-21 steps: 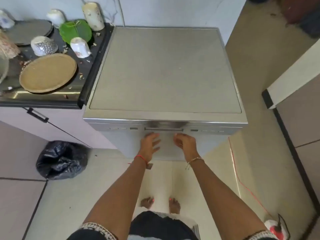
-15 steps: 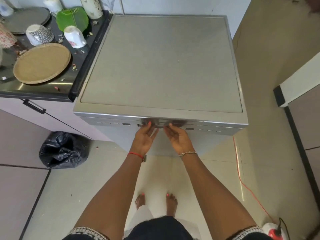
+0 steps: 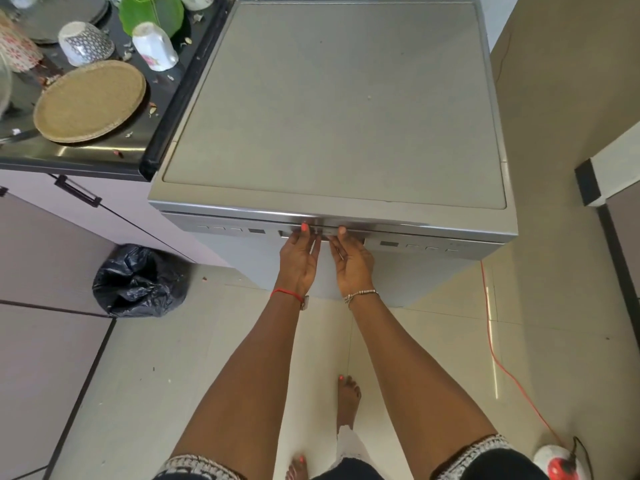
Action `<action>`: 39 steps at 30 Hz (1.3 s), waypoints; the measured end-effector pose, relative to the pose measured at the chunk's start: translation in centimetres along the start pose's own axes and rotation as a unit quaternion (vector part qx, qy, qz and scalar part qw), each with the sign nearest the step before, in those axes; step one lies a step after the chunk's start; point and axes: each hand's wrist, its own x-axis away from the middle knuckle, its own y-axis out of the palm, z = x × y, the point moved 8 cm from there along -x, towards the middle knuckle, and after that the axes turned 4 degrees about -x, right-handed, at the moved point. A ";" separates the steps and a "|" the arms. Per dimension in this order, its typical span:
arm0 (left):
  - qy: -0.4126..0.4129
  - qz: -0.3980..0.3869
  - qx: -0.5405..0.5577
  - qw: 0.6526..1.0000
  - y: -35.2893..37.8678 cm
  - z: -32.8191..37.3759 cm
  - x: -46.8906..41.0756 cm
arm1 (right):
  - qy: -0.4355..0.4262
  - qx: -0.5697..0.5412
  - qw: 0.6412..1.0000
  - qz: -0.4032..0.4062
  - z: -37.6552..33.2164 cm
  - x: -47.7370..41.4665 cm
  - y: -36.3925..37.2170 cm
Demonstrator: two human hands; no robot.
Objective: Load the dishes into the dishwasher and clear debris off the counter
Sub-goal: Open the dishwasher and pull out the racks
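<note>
— So where are the hands?
— Both at the front of the dishwasher (image 3: 332, 98), side by side and almost touching; the left hand (image 3: 299, 263) and the right hand (image 3: 353, 263) are turned palm-up at the handle (image 3: 322, 233) in the top of the door (image 3: 242, 259).
— Holding it?
— Yes, as far as shows; each thumb lies on the metal strip above the recess and the fingers tuck in underneath, so both hands pinch the handle; the fingertips themselves are hidden.
— And the door?
— Closed, flush under the grey top.
— The dishes?
— On the black counter (image 3: 86, 152) just left of the machine; a round woven plate (image 3: 90, 100) lies near its front edge; an upturned patterned cup (image 3: 85, 43) and a white cup (image 3: 156, 46) sit behind it; a green plate (image 3: 150, 10) is further back; small scraps of debris (image 3: 152, 109) lie scattered between them.
— Anything on the floor?
— A black rubbish bag (image 3: 138, 282) against the cabinet left of the dishwasher; an orange cable (image 3: 490, 323) runs down the tiles on the right.
</note>
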 end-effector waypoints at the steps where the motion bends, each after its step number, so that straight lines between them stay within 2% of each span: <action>1: 0.000 -0.001 0.001 1.000 0.0 0.0 0.0 | -0.002 0.001 1.000 0.000 -0.1 0.2 0.1; 8: -0.009 0.004 0.017 1.000 -0.6 -0.3 0.7 | -0.023 -0.009 0.999 0.038 0.5 1.8 -0.1; 14: -0.030 -0.026 -0.007 0.999 -5.4 -2.6 5.3 | -0.011 0.008 1.000 0.005 2.7 7.3 -3.4; 17: -0.084 -0.028 -0.023 0.996 -8.1 -4.0 8.0 | 0.020 0.061 0.998 0.017 3.8 10.3 -5.9; 19: -0.137 -0.025 -0.108 0.984 -10.1 -4.6 10.3 | 0.057 0.162 0.985 0.027 4.6 12.3 -7.9; 21: -0.181 -0.037 -0.287 0.940 -12.1 -4.1 12.7 | 0.124 0.350 0.928 0.028 5.4 14.7 -9.5; 22: -0.176 -0.052 -0.384 0.905 -13.0 -3.5 13.4 | 0.139 0.438 0.888 0.022 5.3 15.6 -9.8; 23: -0.138 -0.070 -0.462 0.873 -13.3 -2.5 13.6 | 0.115 0.508 0.853 0.016 4.6 15.9 -9.5; 24: -0.068 -0.086 -0.519 0.848 -13.2 -1.2 13.4 | 0.050 0.557 0.829 0.010 3.4 16.0 -8.8; 26: 0.125 -0.095 -0.597 0.787 -11.7 2.2 13.4 | -0.146 0.623 0.768 0.005 0.5 16.2 -5.9; 27: 0.197 -0.098 -0.616 0.756 -10.9 3.4 13.4 | -0.212 0.648 0.732 -0.002 -0.2 16.4 -4.6; 28: 0.239 -0.111 -0.627 0.733 -10.2 3.9 13.3 | -0.239 0.674 0.699 -0.019 -0.4 16.3 -3.6; 30: 0.235 -0.158 -0.676 0.680 -10.0 2.6 12.4 | -0.172 0.739 0.648 -0.071 1.6 15.0 -3.9; 31: 0.210 -0.184 -0.715 0.641 -10.5 1.2 12.0 | -0.121 0.768 0.622 -0.094 2.8 14.5 -4.8; 32: 0.191 -0.204 -0.750 0.599 -11.3 -0.1 11.8 | -0.090 0.780 0.610 -0.108 3.6 14.5 -5.6; 33: 0.189 -0.214 -0.771 0.568 -12.0 -1.0 11.7 | -0.081 0.775 0.616 -0.114 3.9 14.5 -6.2; 35: 0.213 -0.211 -0.771 0.562 -13.1 -1.7 12.2 | -0.093 0.760 0.633 -0.118 4.2 15.1 -7.2; 39: 0.231 -0.203 -0.747 0.590 -15.0 -2.6 13.8 | -0.083 0.783 0.600 -0.144 5.6 16.1 -9.0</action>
